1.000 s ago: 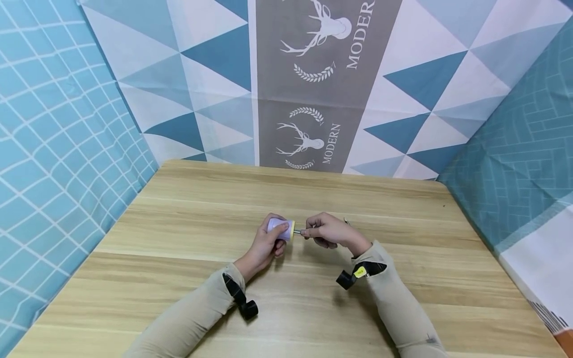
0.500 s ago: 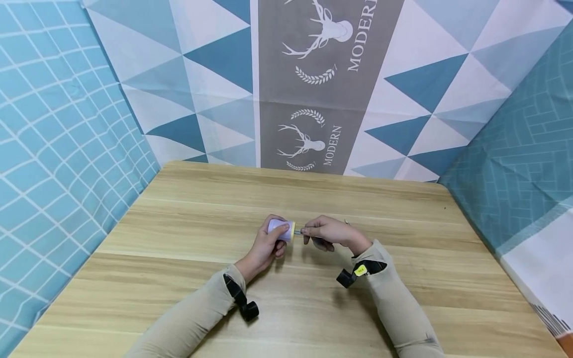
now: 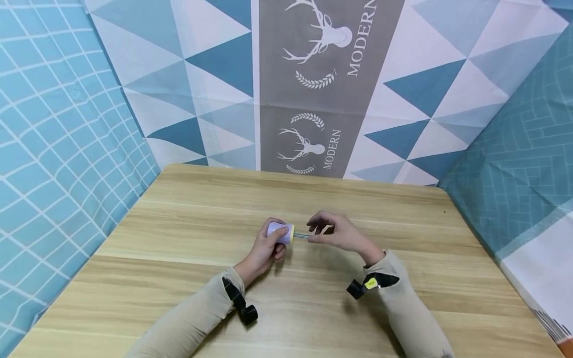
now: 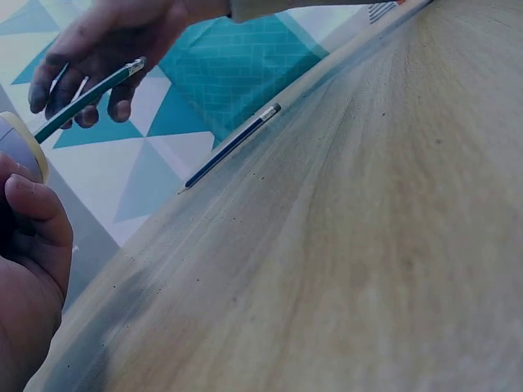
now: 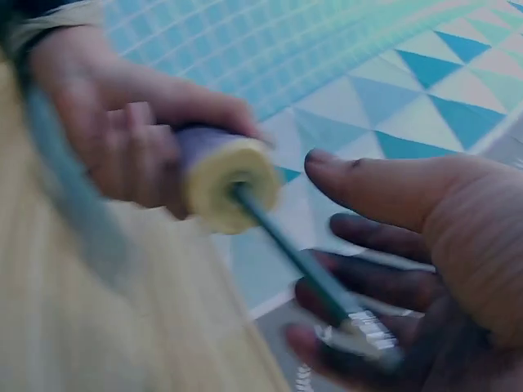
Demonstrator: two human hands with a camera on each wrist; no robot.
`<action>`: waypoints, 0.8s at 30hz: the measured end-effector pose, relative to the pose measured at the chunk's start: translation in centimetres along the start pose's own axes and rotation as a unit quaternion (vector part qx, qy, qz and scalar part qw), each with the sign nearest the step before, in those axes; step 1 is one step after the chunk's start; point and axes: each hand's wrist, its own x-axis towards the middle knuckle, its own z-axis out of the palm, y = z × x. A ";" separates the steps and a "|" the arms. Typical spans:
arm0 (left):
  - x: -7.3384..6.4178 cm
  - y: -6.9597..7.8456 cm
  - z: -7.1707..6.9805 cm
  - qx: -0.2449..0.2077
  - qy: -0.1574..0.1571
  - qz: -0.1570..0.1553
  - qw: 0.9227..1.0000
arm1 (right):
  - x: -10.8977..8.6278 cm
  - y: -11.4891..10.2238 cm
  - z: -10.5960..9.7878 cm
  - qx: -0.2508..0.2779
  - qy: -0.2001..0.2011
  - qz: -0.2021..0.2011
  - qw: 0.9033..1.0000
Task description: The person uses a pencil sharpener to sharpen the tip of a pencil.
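My left hand (image 3: 265,246) grips a lilac cup-shaped pencil sharpener (image 3: 278,232) with a yellow end, which faces right in the head view. Out of the hole in that end sticks a green pencil (image 5: 288,249), its metal ferrule end outward. The right hand (image 3: 337,232) is at the pencil's outer end, fingers spread and loosely bent. In the right wrist view, the thumb stands well apart from the pencil, while the other fingers lie behind it; whether they touch it I cannot tell. How far the pencil's tip reaches inside is hidden by the sharpener.
A second pencil (image 4: 233,147), dark blue, lies on the wooden table (image 3: 215,199) beyond the hands in the left wrist view. Patterned cloths (image 3: 224,74) hang behind the table and along its sides. Each wrist carries a strapped-on black camera (image 3: 247,314).
The right hand has loosened its pinch on the pencil, opened its fingers and shifted slightly right. More of the pencil shows. My left hand stays nearly still with the sharpener.
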 end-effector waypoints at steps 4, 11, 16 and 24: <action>-0.1 0.0 0.1 -0.005 0.001 0.000 1.000 | -0.3 0.0 1.7 -0.083 0.031 -0.042 0.995; 0.0 0.0 0.2 -0.027 0.012 0.007 1.000 | -0.1 -0.2 3.4 -0.158 0.110 -0.077 0.978; 0.0 0.0 0.3 -0.024 0.011 0.005 1.000 | -0.1 -0.2 3.6 -0.145 0.127 -0.070 0.979; 0.0 -0.1 0.2 -0.019 0.005 0.005 1.000 | -0.1 0.2 3.3 -0.125 0.103 -0.078 0.984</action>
